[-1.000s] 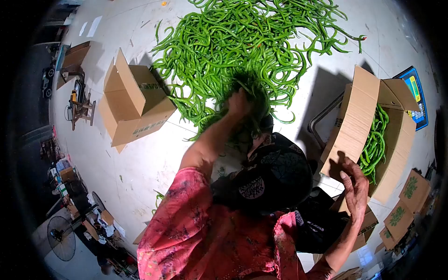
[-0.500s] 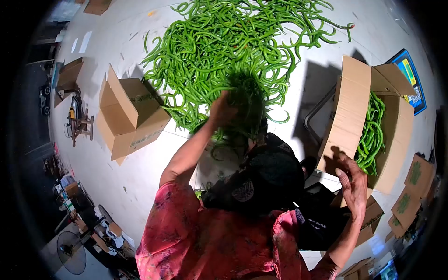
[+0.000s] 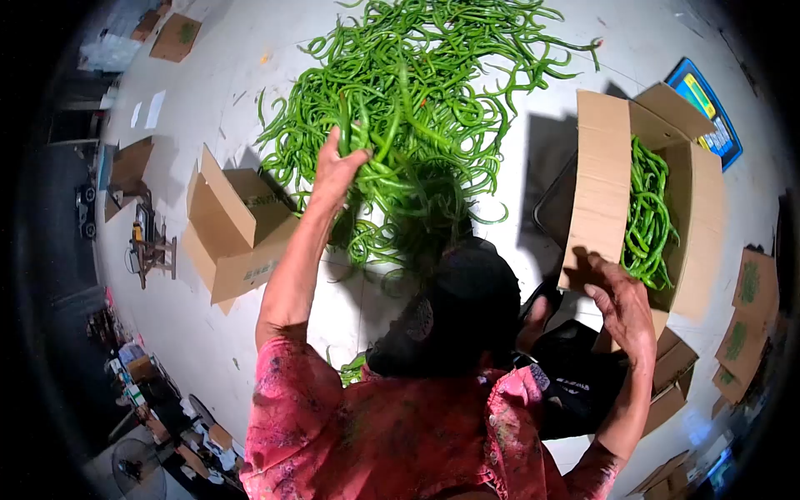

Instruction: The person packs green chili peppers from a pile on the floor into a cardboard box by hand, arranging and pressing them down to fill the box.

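Pale, smooth floor [image 3: 208,108], faint joint lines, scuffed and specked with scraps; its left edge gave onto a dark part of the room, where cluttered goods [image 3: 154,396] and a round wire-caged fan [image 3: 137,468] stood toward the near left corner. A small brown wooden stool [image 3: 158,260] stood inside that edge. Toward the right edge lay flat brown cardboard pieces with green leafy prints [image 3: 750,283]. A broad, tangled heap of long, glossy green peppers [image 3: 433,83] covered the middle of the floor, curled and hooked, thinning to loose strands at its rim. Left of it, just beside, sat an open tan cardboard box [image 3: 250,271], tilted, flaps up. Right of it stood a longer corrugated cardboard box [image 3: 700,233] with slim green peppers [image 3: 648,212] inside, along its left wall; a blue-framed keypad display [image 3: 708,112] lay by its far right corner. The left hand [image 3: 337,167] was closed round a bunch of green peppers [image 3: 358,133] at the heap's near left edge. The right hand [image 3: 621,304] was loosely spread, fingers bent, at the corrugated box's near left corner; contact with the flap could not be told.
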{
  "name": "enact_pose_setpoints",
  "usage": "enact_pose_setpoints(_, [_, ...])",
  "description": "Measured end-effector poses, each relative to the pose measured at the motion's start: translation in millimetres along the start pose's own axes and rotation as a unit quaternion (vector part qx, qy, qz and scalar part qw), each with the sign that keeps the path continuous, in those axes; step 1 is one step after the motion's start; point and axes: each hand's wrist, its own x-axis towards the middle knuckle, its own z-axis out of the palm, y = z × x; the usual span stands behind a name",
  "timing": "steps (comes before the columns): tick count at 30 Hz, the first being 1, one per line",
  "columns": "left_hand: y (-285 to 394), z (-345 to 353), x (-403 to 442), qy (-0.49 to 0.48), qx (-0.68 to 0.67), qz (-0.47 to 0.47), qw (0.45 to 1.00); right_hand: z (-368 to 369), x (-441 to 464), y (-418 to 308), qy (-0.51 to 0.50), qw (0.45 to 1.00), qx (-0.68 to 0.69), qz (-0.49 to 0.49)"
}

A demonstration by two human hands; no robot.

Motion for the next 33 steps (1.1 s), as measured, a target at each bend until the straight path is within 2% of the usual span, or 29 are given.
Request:
enact_pose_setpoints(1, [23.3,-0.4,-9.5,-0.039,-0.052,0.006,0.998,-0.5,-1.7,-2.5,-0.001,1.000,-0.001,0.010])
enact_pose_setpoints(2, [22.5,-3.9,-3.2,-0.020,-0.005,0.007,1.000,0.7,-3.8,-1.5,-0.001,0.999,0.024,0.034])
enact_pose_setpoints(3, [-6.5,-4.6,18.2,0.031,0.015,0.066,0.997,1.1,-5.2,0.1,0.000,0.999,0.029,0.023])
enact_pose_setpoints(5, [5.1,6.3,23.6,0.107,-0.005,0.096,0.990,-1.8,-9.9,4.5,0.009,0.999,0.036,0.008])
enact_pose_setpoints(7, [40.9,6.7,13.7,0.002,-0.145,0.074,0.987,-3.8,-15.0,5.5,0.014,0.999,0.039,0.028])
enact_pose_setpoints(8, [32.2,0.7,27.0,-0.016,-0.163,0.065,0.984,-6.5,-15.9,4.0,0.012,0.999,0.042,0.032])
enact_pose_setpoints(9, [38.6,4.5,29.2,0.045,-0.075,0.039,0.995,-9.1,-16.7,3.2,0.012,0.998,0.045,0.032])
enact_pose_setpoints(11, [48.5,14.1,31.0,0.089,-0.126,0.036,0.987,-13.0,-19.9,4.3,0.031,0.999,0.015,0.014])
enact_pose_setpoints(13, [73.8,13.8,22.2,0.008,-0.210,0.128,0.969,-14.1,-25.2,7.1,0.039,0.999,-0.020,0.006])
enact_pose_setpoints(15, [58.0,-5.3,50.4,-0.032,-0.253,0.090,0.963,-11.5,-28.3,10.9,0.045,0.999,-0.003,0.005])
enact_pose_setpoints(17, [73.3,2.6,43.2,-0.014,-0.319,0.070,0.945,-13.0,-32.6,12.1,0.056,0.998,0.006,-0.001])
enact_pose_setpoints(20, [96.9,12.5,31.3,-0.117,-0.409,0.071,0.902,-12.5,-35.2,26.5,0.080,0.995,-0.006,-0.055])
enact_pose_setpoints(23, [131.6,31.8,11.6,-0.216,-0.489,0.057,0.843,-22.4,-38.7,18.4,0.070,0.996,0.026,-0.047])
enact_pose_setpoints(28, [177.0,72.8,-16.9,-0.324,-0.492,0.100,0.801,-26.1,-37.8,19.7,0.082,0.990,0.110,-0.037])
enact_pose_setpoints(33, [204.6,123.1,-48.3,-0.362,-0.497,0.092,0.783,-34.6,-38.5,11.5,0.147,0.966,0.210,-0.029])
